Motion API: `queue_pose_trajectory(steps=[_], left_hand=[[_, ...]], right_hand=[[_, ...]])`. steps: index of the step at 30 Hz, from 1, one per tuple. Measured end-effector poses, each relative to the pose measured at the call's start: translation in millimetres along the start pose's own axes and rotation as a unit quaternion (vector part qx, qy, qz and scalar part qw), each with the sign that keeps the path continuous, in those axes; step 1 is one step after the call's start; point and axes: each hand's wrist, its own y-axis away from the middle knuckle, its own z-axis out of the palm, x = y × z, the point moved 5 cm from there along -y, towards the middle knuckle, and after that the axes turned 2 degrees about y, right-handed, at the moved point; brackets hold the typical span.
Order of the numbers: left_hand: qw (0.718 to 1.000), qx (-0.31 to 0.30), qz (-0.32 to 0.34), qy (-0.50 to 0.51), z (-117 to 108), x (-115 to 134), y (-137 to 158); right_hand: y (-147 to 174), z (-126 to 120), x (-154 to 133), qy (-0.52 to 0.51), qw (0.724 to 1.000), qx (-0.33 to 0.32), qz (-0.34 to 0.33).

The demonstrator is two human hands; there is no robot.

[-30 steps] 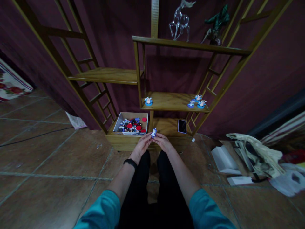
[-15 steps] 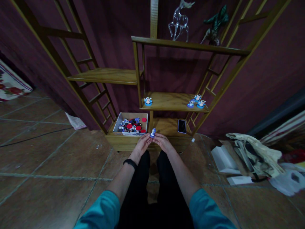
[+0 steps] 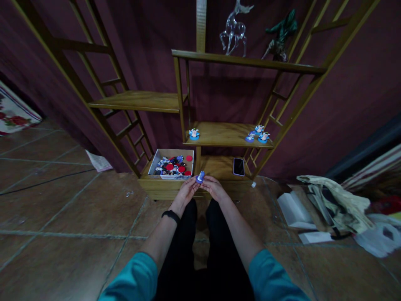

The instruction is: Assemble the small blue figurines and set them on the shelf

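As left fingers (image 3: 191, 182) and right fingers (image 3: 209, 182) pinch a purple figurine (image 3: 200, 177), I see four figurines (image 3: 194, 134) near shelf (image 3: 222, 133) corners. The box (image 3: 174, 153) holds more.

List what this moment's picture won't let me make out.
All in the head view:
Held figurine: face too small to read.
Left hand and right hand: exact fingertip contact too small to tell.
Pile in the box: lower pieces hidden by upper ones.
Wooden shelf unit: upper part cut off by the top edge.
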Motion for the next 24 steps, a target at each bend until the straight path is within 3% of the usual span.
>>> queue_pose_trajectory(steps=[16, 24], left_hand=[[1.000, 0.004, 0.009, -0.016, -0.8, 0.2, -0.2], [0.999, -0.016, -0.004, -0.039, 5.5, -0.5, 0.7]], right_hand=[[2.3, 4.4, -0.5, 0.000, 1.000, -0.031, -0.003], [3.0, 2.5, -1.9, -0.014, 1.000, -0.002, -0.011]])
